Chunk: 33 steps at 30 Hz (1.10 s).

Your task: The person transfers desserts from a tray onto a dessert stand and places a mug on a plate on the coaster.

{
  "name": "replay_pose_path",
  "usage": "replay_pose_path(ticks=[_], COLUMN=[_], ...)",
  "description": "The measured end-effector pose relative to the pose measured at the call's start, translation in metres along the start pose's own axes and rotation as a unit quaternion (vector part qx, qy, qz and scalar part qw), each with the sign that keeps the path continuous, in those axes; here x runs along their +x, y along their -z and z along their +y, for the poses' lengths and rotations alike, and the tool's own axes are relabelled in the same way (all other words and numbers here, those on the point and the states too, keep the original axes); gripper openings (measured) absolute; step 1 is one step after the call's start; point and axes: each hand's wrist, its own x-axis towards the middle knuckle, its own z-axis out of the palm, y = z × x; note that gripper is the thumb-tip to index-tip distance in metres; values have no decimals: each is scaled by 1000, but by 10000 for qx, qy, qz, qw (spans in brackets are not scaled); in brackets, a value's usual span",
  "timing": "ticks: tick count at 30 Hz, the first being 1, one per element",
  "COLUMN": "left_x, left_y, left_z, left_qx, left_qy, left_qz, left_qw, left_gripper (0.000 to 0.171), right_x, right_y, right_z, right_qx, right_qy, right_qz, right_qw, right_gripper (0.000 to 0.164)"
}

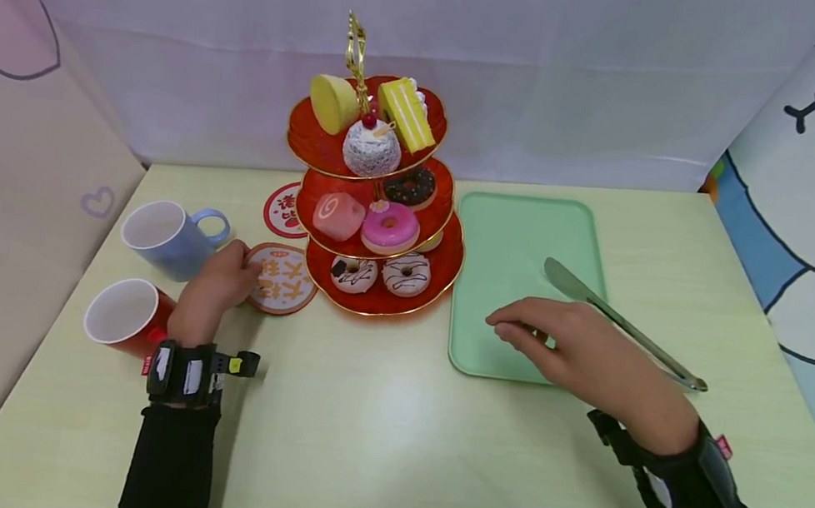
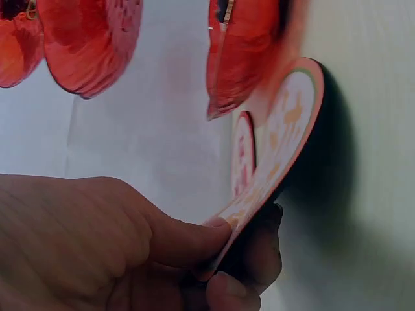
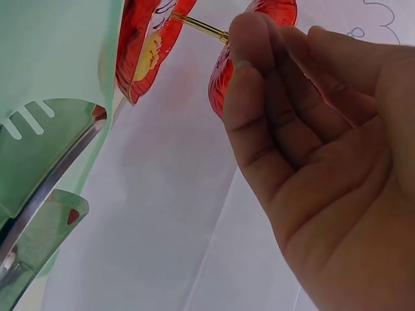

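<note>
On the pale-wood bench (image 1: 369, 459), a round orange-rimmed coaster (image 1: 285, 282) is pinched at its left edge by the left hand (image 1: 217, 287), extending rightward; over the mint-green rectangular tray (image 1: 514, 249), the right hand (image 1: 588, 350) is held empty, fingers loosely bent.

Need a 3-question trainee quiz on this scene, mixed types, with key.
1. Multiple choice: what does the left hand pinch?
A) a cake
B) a coaster
C) the tongs

2. True or false: the right hand holds nothing.

3. Which stands nearer the person, the red mug or the blue mug?

Key: 1. B; 2. True; 3. The red mug.
</note>
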Motion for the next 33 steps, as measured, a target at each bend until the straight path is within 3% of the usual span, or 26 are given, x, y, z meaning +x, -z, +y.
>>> replay_pose_path(ticks=[4, 11, 19, 28, 33], left_x=[-7, -22, -42, -57, -66], left_y=[6, 14, 25, 27, 24], left_z=[1, 8, 18, 26, 33], left_qx=[-3, 435, 367, 516, 296], left_qy=[-163, -607, -688, -1484, -1848], left_qz=[-21, 320, 115, 57, -266], left_qw=[9999, 9967, 9969, 9876, 9820], left_gripper=[38, 38, 46, 33, 29], right_x=[-1, -1, 3, 4, 6], right_y=[-2, -5, -7, -10, -13], right_z=[0, 1, 1, 2, 3], right_qx=[19, 56, 153, 137, 173], right_qy=[-98, -172, -284, -332, -331], right_qz=[-62, -124, -205, -242, -321], right_qw=[9999, 9998, 9993, 9991, 9988], right_gripper=[24, 23, 24, 24, 24])
